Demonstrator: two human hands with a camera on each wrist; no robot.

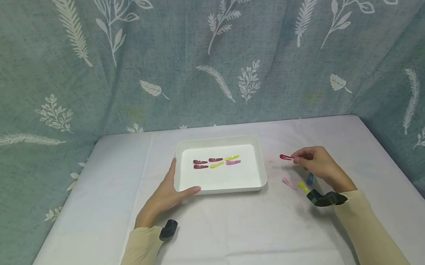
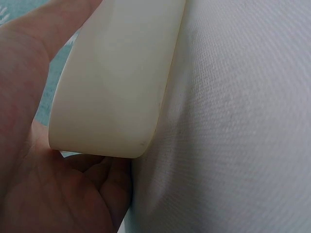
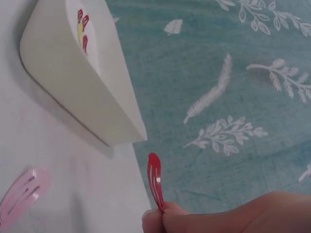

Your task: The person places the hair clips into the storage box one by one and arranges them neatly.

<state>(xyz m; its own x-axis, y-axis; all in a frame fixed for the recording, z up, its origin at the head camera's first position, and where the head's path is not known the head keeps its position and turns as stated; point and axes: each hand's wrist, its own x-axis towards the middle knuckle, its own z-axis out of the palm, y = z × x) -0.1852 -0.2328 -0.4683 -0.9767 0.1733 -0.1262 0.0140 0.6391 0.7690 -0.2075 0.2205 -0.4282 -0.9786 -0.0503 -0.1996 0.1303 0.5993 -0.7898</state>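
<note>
A red snap hair clip point(image 1: 285, 157) is pinched by its end between the thumb and fingertips of my right hand point(image 1: 317, 165), raised beside the tray. In the right wrist view the clip point(image 3: 154, 177) points away from the fingers. My left hand point(image 1: 167, 198) grips the near left corner of a white tray point(image 1: 222, 190), thumb at the front rim and fingers along the left side. Inside the tray lie two short rows of hair clips: dark red ones point(image 1: 201, 166), yellow ones point(image 1: 232, 158) and a pink-purple one point(image 1: 233, 162).
On the white cloth below my right hand lie a pink clip point(image 1: 288, 183), a yellow clip point(image 1: 304, 187) and a blue clip point(image 1: 310, 178), partly hidden by the hand and wrist. A leaf-patterned teal curtain point(image 1: 190, 66) hangs behind the table point(image 1: 222, 238).
</note>
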